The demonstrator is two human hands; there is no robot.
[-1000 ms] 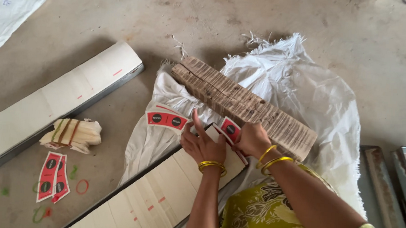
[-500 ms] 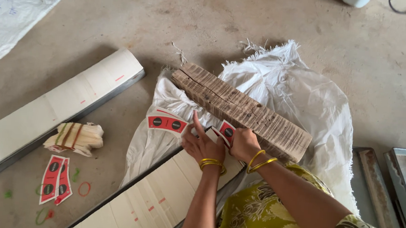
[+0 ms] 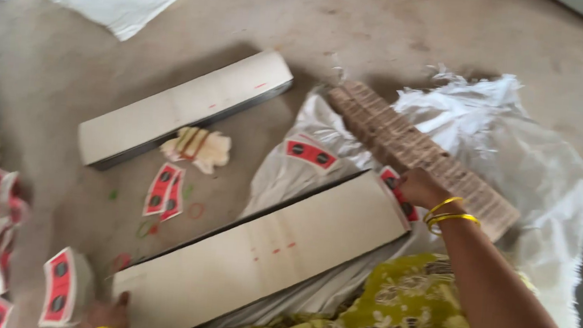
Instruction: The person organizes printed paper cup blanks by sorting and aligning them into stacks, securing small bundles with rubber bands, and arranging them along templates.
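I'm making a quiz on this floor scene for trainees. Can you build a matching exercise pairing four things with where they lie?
Things:
1. right hand
2. left hand
3. long pale board
4. two red labels

Places:
A. at the near end of the closest board, bottom edge of the view
B. flat on the bare floor, between the two boards
C. at the far end of the closest board, beside the brown stack
D. farther off on the floor, left of the white sack

Pairs: 1-C, 2-A, 3-D, 4-B
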